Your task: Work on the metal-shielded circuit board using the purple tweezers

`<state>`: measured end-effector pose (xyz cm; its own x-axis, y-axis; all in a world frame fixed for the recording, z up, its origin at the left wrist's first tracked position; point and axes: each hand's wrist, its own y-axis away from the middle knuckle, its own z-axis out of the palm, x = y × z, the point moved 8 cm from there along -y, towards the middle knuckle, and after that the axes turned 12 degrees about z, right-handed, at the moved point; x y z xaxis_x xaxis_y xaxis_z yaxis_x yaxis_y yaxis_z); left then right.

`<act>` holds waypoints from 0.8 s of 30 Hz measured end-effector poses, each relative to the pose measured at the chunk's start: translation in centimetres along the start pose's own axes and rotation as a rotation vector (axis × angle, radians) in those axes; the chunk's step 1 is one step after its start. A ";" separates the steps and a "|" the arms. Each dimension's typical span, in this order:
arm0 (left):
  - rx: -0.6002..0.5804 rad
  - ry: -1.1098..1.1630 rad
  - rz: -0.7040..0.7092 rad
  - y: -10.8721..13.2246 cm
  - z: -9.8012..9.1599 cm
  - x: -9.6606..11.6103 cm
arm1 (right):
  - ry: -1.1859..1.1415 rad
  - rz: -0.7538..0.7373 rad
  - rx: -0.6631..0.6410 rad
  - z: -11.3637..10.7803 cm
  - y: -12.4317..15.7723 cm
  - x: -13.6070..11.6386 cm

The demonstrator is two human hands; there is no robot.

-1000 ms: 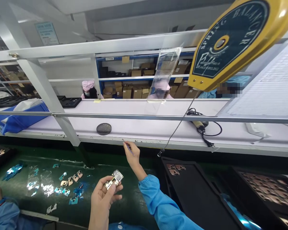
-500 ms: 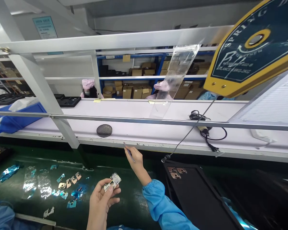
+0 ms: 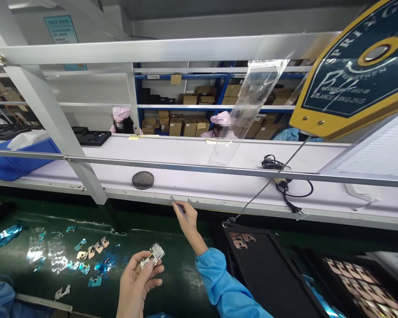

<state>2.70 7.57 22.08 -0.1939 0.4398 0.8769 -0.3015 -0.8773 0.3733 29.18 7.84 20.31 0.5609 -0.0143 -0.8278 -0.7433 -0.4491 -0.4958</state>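
Note:
My left hand [image 3: 135, 282] is raised over the green belt and pinches a small silver metal part [image 3: 152, 255] between thumb and fingers. My right hand [image 3: 189, 223], in a blue sleeve, reaches forward to the front edge of the white shelf [image 3: 192, 176]. Its fingers are closed on thin tweezers [image 3: 178, 206], whose tip touches or nearly touches the shelf edge.
Loose metal parts and blue film scraps [image 3: 86, 258] lie on the green belt [image 3: 172, 282]. A black tray [image 3: 272, 274] holds copper-coloured parts at the right. A yellow spring balancer [image 3: 358, 75] hangs above right, its wire running down. A round grey puck [image 3: 142, 179] and a corded tool [image 3: 281, 181] sit on the shelf. Other workers sit behind.
The view has shifted a little; both hands keep their holds. My left hand with the part has sunk slightly in the picture, and the right hand stays at the shelf edge.

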 end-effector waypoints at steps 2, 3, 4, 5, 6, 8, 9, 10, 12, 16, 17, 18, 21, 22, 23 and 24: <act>0.012 -0.008 -0.004 0.3 -0.1 0.0 | 0.006 -0.021 -0.024 0.2 0.0 -0.1; 0.020 -0.011 -0.005 0.4 -0.2 -0.1 | 0.010 -0.036 -0.038 0.3 0.1 -0.3; 0.029 -0.014 -0.004 0.4 -0.3 -0.1 | 0.013 -0.052 -0.054 0.3 0.2 -0.5; 0.038 -0.014 -0.002 0.5 -0.4 -0.2 | 0.016 -0.071 -0.073 0.3 0.3 -0.7; 0.045 -0.013 0.000 0.6 -0.4 -0.2 | 0.018 -0.089 -0.091 0.3 0.4 -1.0; 0.051 -0.006 0.001 0.6 -0.6 -0.4 | 0.020 -0.120 -0.122 0.3 0.7 -1.4; 0.052 -0.001 -0.001 0.6 -0.6 -0.5 | 0.019 -0.132 -0.131 0.2 0.8 -1.7; 0.056 0.004 -0.006 0.7 -0.7 -0.7 | 0.016 -0.141 -0.133 0.2 0.9 -1.8; 0.071 0.015 -0.016 0.7 -1.0 -0.9 | 0.005 -0.143 -0.111 0.0 1.1 -2.0; 0.102 0.026 -0.015 0.8 -1.8 -0.7 | -0.024 -0.095 -0.033 -0.3 1.0 -1.6; 0.102 0.025 -0.013 0.8 -2.0 -0.6 | -0.028 -0.081 -0.022 -0.2 1.0 -1.4; 0.102 0.023 -0.012 0.8 -2.1 -0.4 | -0.028 -0.070 -0.017 0.0 1.0 -1.2; 0.095 0.022 -0.014 0.6 -2.6 0.0 | -0.009 -0.058 -0.015 0.4 0.9 -1.0; 0.093 0.025 -0.014 0.4 -2.8 0.2 | 0.002 -0.063 -0.019 0.4 0.9 -1.1; 0.090 0.027 -0.016 0.2 -3.0 0.3 | 0.013 -0.071 -0.024 0.4 0.9 -1.2; 0.085 0.027 -0.020 0.0 -3.1 0.4 | 0.023 -0.082 -0.031 0.4 1.0 -1.3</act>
<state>-0.27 8.30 21.46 -0.2139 0.4611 0.8612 -0.2253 -0.8811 0.4158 27.55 7.79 20.83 0.6282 0.0029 -0.7780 -0.6830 -0.4767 -0.5533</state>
